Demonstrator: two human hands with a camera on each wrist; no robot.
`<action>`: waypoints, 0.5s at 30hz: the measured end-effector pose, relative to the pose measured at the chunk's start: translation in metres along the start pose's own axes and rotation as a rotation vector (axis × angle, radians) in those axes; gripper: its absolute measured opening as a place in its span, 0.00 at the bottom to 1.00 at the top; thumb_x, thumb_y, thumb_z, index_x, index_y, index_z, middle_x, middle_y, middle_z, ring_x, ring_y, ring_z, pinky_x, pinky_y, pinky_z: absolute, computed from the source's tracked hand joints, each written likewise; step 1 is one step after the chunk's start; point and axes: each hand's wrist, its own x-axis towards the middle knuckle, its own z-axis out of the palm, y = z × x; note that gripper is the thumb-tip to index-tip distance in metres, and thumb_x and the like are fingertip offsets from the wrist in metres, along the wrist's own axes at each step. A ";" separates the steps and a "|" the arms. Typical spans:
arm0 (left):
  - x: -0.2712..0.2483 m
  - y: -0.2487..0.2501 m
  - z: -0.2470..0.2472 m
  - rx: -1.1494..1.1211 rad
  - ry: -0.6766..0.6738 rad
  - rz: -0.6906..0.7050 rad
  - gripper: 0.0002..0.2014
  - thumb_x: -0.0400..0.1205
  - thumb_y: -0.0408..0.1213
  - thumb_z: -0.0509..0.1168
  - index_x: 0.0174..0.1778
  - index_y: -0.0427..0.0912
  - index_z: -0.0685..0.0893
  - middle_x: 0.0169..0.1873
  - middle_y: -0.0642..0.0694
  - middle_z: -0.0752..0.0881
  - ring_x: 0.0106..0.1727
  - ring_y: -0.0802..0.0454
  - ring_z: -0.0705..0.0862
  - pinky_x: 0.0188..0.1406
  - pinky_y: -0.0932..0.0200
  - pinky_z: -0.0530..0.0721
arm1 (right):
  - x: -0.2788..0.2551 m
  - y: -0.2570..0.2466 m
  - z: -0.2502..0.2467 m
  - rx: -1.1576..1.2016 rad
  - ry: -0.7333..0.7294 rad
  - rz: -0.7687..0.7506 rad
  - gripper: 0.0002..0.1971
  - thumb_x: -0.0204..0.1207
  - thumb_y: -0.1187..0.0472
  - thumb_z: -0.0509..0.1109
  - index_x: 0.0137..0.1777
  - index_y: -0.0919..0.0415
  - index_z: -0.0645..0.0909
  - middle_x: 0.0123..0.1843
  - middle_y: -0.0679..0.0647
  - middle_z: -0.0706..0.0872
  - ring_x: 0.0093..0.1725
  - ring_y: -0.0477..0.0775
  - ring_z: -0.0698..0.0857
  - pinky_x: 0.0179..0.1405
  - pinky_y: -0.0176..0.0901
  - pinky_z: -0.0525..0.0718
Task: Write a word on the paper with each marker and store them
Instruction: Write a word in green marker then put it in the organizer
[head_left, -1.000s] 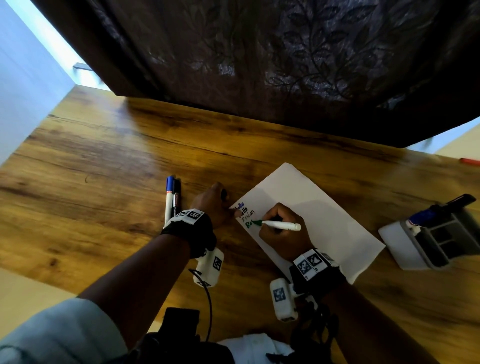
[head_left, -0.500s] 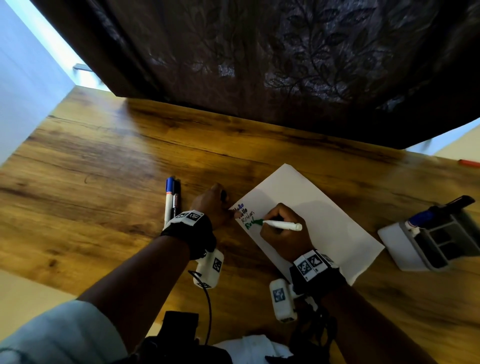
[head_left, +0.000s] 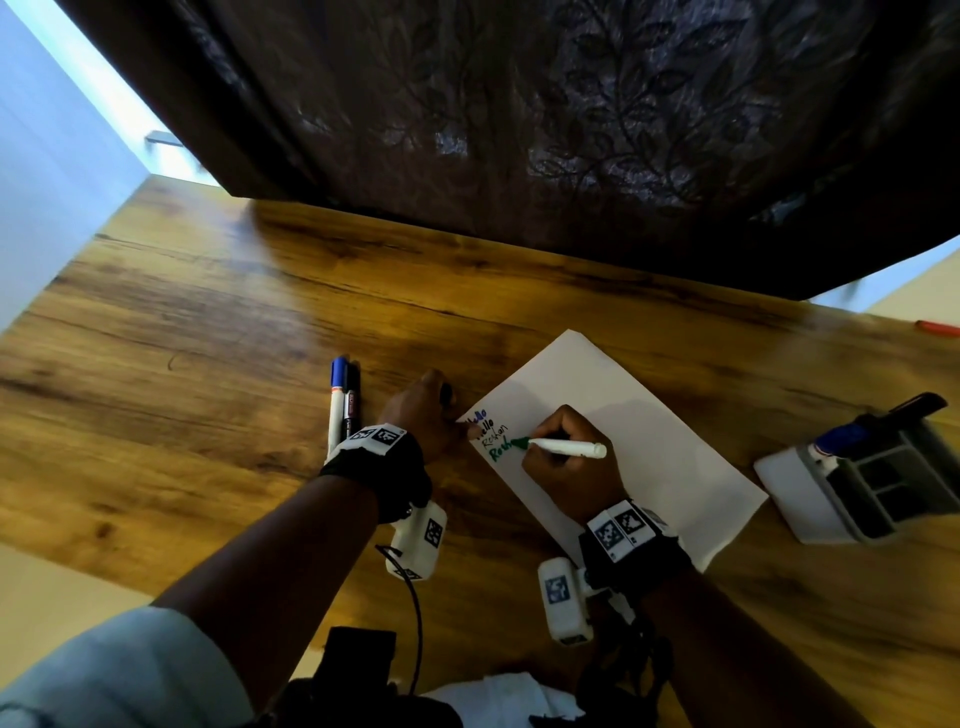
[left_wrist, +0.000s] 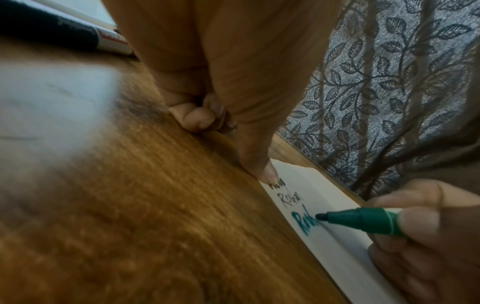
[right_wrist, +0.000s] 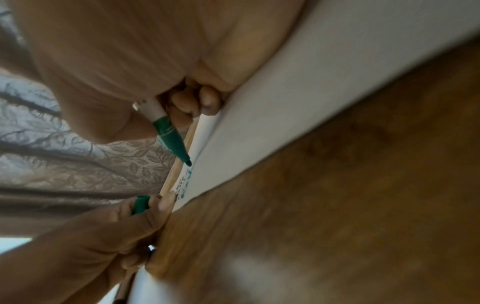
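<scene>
A white paper (head_left: 649, 431) lies slanted on the wooden table (head_left: 208, 364). Several short words are written at its left corner, the lowest in green. My right hand (head_left: 543, 449) grips a green marker (head_left: 566, 448), its tip on the paper at the end of the green letters (left_wrist: 302, 223). My left hand (head_left: 449, 410) rests at the paper's left corner, its thumb (left_wrist: 259, 164) pressing the sheet. In the right wrist view its curled fingers hold the green cap (right_wrist: 140, 204). A blue marker (head_left: 337, 400) and a black marker (head_left: 351, 405) lie side by side to the left of my left hand.
A grey and white desk organizer (head_left: 878, 483) stands at the right, with a blue marker (head_left: 841, 436) and a black marker (head_left: 919, 402) in it. A red marker (head_left: 937, 328) lies at the far right edge. A dark leaf-patterned curtain (head_left: 571, 130) hangs behind the table.
The green marker's tip has crept to the right as the green word gained letters. My left hand has stayed on the paper's corner.
</scene>
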 end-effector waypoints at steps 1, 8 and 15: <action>0.000 0.000 0.000 0.002 0.002 0.005 0.25 0.67 0.51 0.80 0.50 0.48 0.75 0.45 0.50 0.82 0.46 0.49 0.83 0.39 0.54 0.82 | 0.000 0.000 0.000 -0.003 -0.004 0.002 0.10 0.67 0.60 0.76 0.41 0.64 0.81 0.34 0.51 0.85 0.33 0.47 0.84 0.32 0.28 0.83; -0.003 0.002 -0.001 0.010 0.001 -0.005 0.24 0.68 0.51 0.79 0.51 0.48 0.75 0.46 0.49 0.83 0.46 0.48 0.84 0.44 0.50 0.86 | -0.001 0.002 0.000 -0.004 -0.029 -0.009 0.10 0.66 0.60 0.78 0.41 0.63 0.81 0.33 0.52 0.86 0.32 0.48 0.84 0.30 0.36 0.84; 0.001 0.000 0.002 0.015 0.011 -0.009 0.25 0.67 0.52 0.80 0.50 0.48 0.74 0.45 0.49 0.83 0.46 0.47 0.84 0.44 0.49 0.87 | -0.002 0.000 0.000 0.012 -0.005 0.004 0.08 0.66 0.63 0.77 0.40 0.64 0.81 0.32 0.51 0.84 0.33 0.49 0.82 0.30 0.24 0.79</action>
